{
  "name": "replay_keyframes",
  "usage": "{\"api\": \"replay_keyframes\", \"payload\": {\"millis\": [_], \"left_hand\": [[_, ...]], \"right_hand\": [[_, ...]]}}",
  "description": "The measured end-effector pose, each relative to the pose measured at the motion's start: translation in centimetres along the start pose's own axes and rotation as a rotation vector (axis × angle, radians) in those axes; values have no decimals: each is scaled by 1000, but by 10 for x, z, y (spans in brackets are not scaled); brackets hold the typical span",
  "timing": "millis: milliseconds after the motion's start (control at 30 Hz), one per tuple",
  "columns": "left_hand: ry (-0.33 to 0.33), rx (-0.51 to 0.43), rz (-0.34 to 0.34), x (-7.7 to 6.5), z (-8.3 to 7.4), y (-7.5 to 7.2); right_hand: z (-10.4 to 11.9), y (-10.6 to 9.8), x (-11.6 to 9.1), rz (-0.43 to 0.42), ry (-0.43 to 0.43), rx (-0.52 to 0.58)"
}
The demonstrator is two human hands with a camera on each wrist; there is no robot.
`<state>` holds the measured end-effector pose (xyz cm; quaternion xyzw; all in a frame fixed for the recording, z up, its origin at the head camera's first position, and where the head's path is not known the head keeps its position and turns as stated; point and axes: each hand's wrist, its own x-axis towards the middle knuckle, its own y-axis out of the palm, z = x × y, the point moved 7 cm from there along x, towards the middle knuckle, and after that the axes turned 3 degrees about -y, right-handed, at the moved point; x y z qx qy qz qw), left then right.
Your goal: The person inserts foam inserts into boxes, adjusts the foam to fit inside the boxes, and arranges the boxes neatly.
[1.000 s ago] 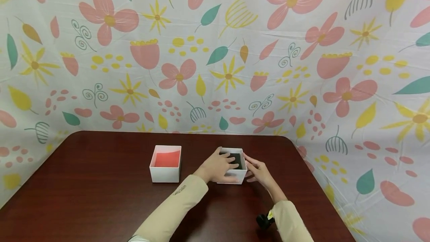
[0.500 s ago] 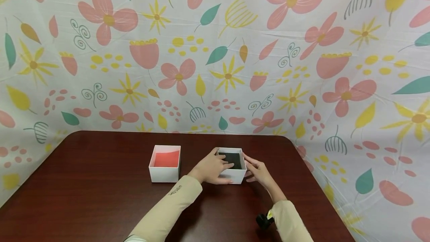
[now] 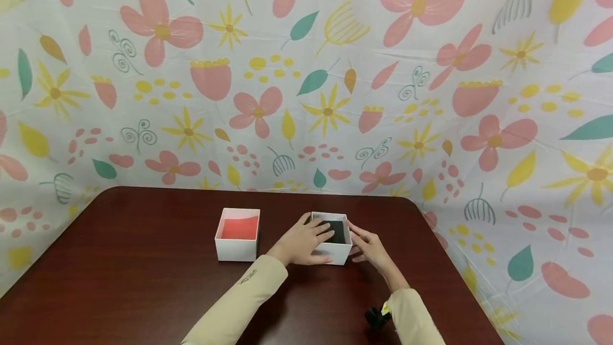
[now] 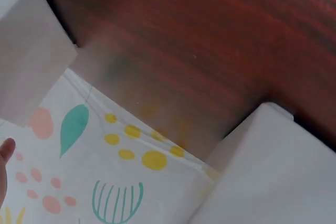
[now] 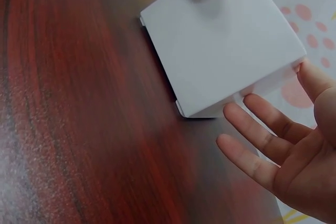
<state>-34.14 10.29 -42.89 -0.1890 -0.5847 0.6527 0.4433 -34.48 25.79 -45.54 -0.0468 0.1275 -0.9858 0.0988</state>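
Note:
A white box (image 3: 337, 254) with a black inner floor (image 3: 339, 231) stands at the right of the table. My left hand (image 3: 300, 241) lies across its left side, fingers spread and fairly straight over the opening, thumb along the front wall. At the opposite side, my right hand (image 3: 372, 251) touches the right wall with fingertips. In the right wrist view, the thumb and extended fingers of the right hand (image 5: 310, 166) meet the edges of the white box (image 5: 226, 51). Only one left fingertip (image 4: 6, 150) shows in the left wrist view.
A second white box (image 3: 237, 251) with a red inner floor stands to the left. Both boxes are on a dark red-brown table (image 3: 119, 270). A flower-print cloth (image 3: 306, 95) hangs behind it. A small black device (image 3: 375, 317) sits by the right sleeve.
My left hand has shifted slightly left over the box, and its fingers have moved a little across the opening. My right hand and both boxes stay in place; the head view has tilted slightly.

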Motion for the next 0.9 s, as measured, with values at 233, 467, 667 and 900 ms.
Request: {"api": "replay_keyframes", "payload": {"millis": [233,467,667,900], "left_hand": [[-71,-49,-44,-9,-4,-16],[-165,-96,-139,-29,-2,-36],[-275,-218,-214,-60,1,-54],[-391,-242,-225,-98,-3,-76]], "right_hand": [[0,-5,-2,-26,-6,9],[5,-13,-2,-165,-37,-8],[38,-23,-21,-374,-213,-158],[86,12,-59,-403,-448,-442]]}}
